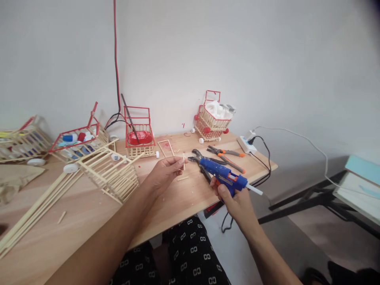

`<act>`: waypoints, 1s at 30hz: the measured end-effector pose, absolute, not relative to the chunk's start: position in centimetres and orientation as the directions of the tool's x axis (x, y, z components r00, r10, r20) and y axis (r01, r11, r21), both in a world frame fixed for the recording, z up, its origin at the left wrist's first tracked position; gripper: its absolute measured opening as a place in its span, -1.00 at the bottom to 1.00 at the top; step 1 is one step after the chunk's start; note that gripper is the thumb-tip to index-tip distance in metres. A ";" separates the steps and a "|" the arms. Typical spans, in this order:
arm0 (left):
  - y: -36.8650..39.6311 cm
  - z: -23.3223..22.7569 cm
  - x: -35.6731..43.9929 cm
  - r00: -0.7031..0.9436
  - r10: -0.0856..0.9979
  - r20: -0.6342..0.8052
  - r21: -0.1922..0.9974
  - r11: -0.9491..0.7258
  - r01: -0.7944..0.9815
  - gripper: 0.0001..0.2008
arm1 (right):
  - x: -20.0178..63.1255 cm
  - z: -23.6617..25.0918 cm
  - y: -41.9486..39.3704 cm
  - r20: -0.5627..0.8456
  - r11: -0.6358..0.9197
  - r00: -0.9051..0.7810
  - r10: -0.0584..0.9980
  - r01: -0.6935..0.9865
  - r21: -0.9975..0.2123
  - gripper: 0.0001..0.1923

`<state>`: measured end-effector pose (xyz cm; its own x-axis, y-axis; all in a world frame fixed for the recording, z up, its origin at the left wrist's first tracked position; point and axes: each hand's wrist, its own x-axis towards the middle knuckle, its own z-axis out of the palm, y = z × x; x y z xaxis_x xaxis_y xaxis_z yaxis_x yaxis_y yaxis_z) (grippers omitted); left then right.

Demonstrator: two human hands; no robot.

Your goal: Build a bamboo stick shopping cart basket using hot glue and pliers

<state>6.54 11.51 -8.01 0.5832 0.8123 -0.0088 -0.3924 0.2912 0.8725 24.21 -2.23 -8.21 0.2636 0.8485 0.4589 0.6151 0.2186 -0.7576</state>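
- Left hand (pixel 166 170): closed in pinch on short stick (pixel 184 162), held upright-ish just above surface (pixel 89 206), near middle.
- Right hand (pixel 234 200): wrapped round grip of glue gun (pixel 224 176), nozzle aimed left twd stick, tip close but apart.
- Stick: thin, pale wood, v. light; prob. snaps if squeezed or bent, so best held at one end w/ fingertips, other end left free.
- Gun: blue body, orange trigger, white glue rod out the back; rigid, light, hot at nozzle prob., so hold by handle only.
- Pliers (pixel 227 156) w/ orange grips lying just behind gun on surface.
- Small stick-built carts (pixel 212 116) w/ red trim along wall; bare stick frame (pixel 111 174) left of left hand.
- Power strip (pixel 246 144) at far right corner, cords trailing off edge.
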 end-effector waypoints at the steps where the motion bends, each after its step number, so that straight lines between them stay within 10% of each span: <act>1: 11.5 -8.0 6.5 0.583 0.812 -0.004 0.876 0.284 -0.390 -0.70 | 24.2 -8.2 -2.2 0.454 0.207 0.270 0.849 0.621 -0.756 -0.65; 16: 11.6 -8.4 6.7 0.521 0.853 0.031 0.945 0.144 -0.293 -0.67 | 38.8 -8.9 4.7 0.401 -0.151 0.263 0.878 0.945 -0.288 -0.63; 25: 11.5 -8.2 6.6 0.613 0.788 -0.054 0.784 0.413 -0.462 -0.71 | 32.2 -7.7 1.0 0.297 0.033 0.337 0.893 0.611 -0.791 -0.59; 30: 11.6 -7.9 6.2 0.634 0.771 -0.062 0.665 0.506 -0.550 -0.80 | 26.3 -8.4 -0.8 0.379 0.170 0.322 0.868 0.524 -0.834 -0.66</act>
